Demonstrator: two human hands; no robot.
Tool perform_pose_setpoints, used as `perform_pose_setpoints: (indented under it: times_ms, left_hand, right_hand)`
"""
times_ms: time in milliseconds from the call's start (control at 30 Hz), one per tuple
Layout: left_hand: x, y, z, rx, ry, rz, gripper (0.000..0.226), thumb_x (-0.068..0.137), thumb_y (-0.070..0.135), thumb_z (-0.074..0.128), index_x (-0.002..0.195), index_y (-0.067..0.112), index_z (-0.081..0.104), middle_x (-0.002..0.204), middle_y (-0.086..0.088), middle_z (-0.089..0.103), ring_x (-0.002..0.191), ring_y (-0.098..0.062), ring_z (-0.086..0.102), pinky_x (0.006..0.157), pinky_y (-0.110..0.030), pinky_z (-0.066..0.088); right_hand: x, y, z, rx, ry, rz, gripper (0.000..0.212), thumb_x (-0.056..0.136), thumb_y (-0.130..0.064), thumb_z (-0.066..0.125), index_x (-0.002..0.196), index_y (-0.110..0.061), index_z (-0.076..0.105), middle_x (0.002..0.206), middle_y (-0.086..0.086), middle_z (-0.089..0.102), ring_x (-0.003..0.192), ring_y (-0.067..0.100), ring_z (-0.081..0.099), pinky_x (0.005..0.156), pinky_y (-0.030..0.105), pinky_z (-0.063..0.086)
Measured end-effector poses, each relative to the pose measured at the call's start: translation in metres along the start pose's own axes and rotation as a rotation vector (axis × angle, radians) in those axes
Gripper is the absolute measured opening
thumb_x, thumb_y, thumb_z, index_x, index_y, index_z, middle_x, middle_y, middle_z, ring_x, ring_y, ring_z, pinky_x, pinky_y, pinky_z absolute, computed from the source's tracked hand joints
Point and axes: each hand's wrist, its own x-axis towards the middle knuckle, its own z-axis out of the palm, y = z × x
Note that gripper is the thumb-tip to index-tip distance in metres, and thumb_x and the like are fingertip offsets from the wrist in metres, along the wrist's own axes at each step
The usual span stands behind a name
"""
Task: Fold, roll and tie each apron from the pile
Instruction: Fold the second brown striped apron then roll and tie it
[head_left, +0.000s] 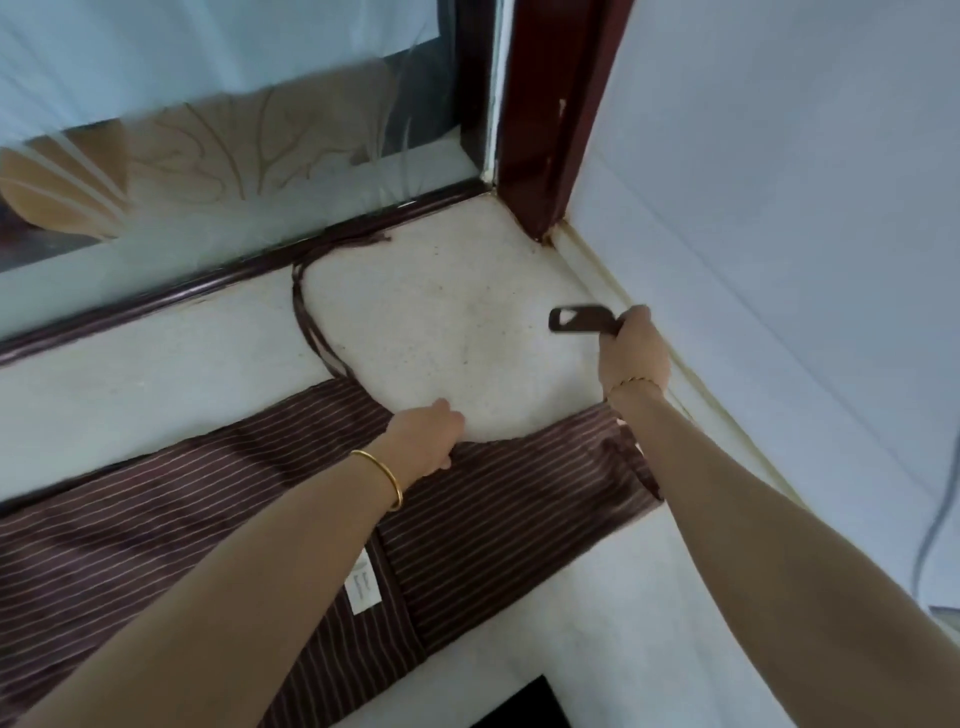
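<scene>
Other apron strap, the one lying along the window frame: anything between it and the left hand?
Nothing visible. The left hand grips the apron at its top edge; the loose strap curves away over bare white surface. The right hand holds the other strap, off to the side.

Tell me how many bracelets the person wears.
2: a plain gold bangle on the left wrist, and a thin gold chain on the right wrist. None seems hidden.
</scene>
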Motion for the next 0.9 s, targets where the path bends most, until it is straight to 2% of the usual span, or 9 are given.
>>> perform_pose_setpoints:
  times_ms: [133,267,400,467,533,633,733,833,900]
  left_hand:
    - [0.010,0.053,-0.012,-0.159,0.175,0.148,0.025,0.090,0.007,0.055,0.114,0.009,0.049,0.118,-0.010,0.046,0.089,-0.022,0.059,0.080,-0.030,0.050]
    - [0.020,0.111,-0.007,-0.344,-0.040,0.353,0.051,0.093,0.009,0.051,0.142,0.013,0.038,0.146,-0.009,0.034,0.122,-0.025,0.049,0.104,-0.035,0.041]
    - [0.019,0.106,-0.012,-1.058,-0.121,0.096,0.041,0.096,0.005,0.046,0.137,0.006,0.045,0.135,-0.013,0.051,0.119,-0.027,0.054,0.102,-0.036,0.045]
    - [0.012,0.080,-0.018,-1.589,-0.159,-0.086,0.026,0.097,0.008,0.049,0.121,0.001,0.054,0.121,-0.020,0.059,0.100,-0.030,0.064,0.085,-0.043,0.055]
    - [0.004,0.053,-0.020,-1.790,-0.222,-0.251,0.035,0.099,0.032,0.045,0.112,0.000,0.054,0.115,-0.024,0.061,0.093,-0.035,0.064,0.074,-0.047,0.058]
    - [-0.011,0.030,-0.016,-1.442,-0.372,-0.279,0.059,0.091,0.059,0.045,0.117,0.006,0.055,0.113,-0.014,0.066,0.099,-0.028,0.066,0.086,-0.041,0.053]
    - [-0.025,0.036,-0.010,-1.093,-0.360,-0.203,0.037,0.086,0.033,0.068,0.115,0.013,0.055,0.118,-0.004,0.060,0.103,-0.015,0.059,0.086,-0.031,0.049]
    - [-0.030,0.047,-0.001,-0.729,-0.281,-0.085,0.058,0.079,0.026,0.075,0.127,0.012,0.045,0.115,-0.003,0.055,0.106,-0.019,0.055,0.085,-0.028,0.048]
    - [-0.036,0.050,0.008,-0.578,-0.219,-0.013,0.043,0.084,0.013,0.067,0.120,0.007,0.046,0.090,-0.002,0.061,0.085,-0.018,0.060,0.074,-0.024,0.049]
  right_hand:
    - [-0.003,0.003,-0.041,-0.008,0.156,-0.069,0.023,0.089,-0.011,0.044,0.111,-0.013,0.049,0.089,0.009,0.050,0.073,0.029,0.048,0.063,0.033,0.036]
    - [-0.030,0.003,-0.065,0.079,0.197,-0.119,0.026,0.086,-0.010,0.046,0.110,-0.017,0.053,0.087,0.004,0.050,0.076,0.024,0.049,0.064,0.029,0.036]
    - [-0.074,0.007,-0.057,0.043,-0.126,-0.282,0.011,0.087,-0.011,0.052,0.095,-0.019,0.055,0.074,-0.005,0.055,0.065,0.012,0.051,0.053,0.022,0.037]
    - [-0.090,0.015,-0.039,-0.026,-0.363,-0.358,0.011,0.083,-0.016,0.059,0.094,-0.019,0.057,0.082,-0.003,0.060,0.075,0.016,0.057,0.062,0.025,0.047]
    - [-0.103,0.024,-0.020,-0.142,-0.677,-0.434,0.026,0.080,-0.017,0.065,0.105,-0.018,0.059,0.095,-0.001,0.062,0.087,0.019,0.059,0.077,0.029,0.053]
    - [-0.112,0.036,0.000,-0.060,-0.866,-0.382,0.044,0.084,0.001,0.058,0.127,-0.006,0.053,0.122,0.008,0.056,0.105,0.021,0.055,0.096,0.034,0.047]
    - [-0.103,0.047,0.009,-0.073,-0.533,-0.333,0.039,0.087,0.002,0.048,0.123,-0.011,0.054,0.126,0.006,0.050,0.106,0.023,0.056,0.093,0.033,0.046]
    - [-0.098,0.058,0.018,-0.147,-0.545,-0.341,0.031,0.090,-0.005,0.051,0.120,-0.012,0.050,0.124,0.007,0.044,0.098,0.026,0.056,0.087,0.034,0.047]
    - [-0.097,0.065,0.025,-0.194,-0.578,-0.365,0.028,0.090,-0.014,0.057,0.117,-0.011,0.049,0.121,0.008,0.043,0.096,0.024,0.052,0.088,0.034,0.045]
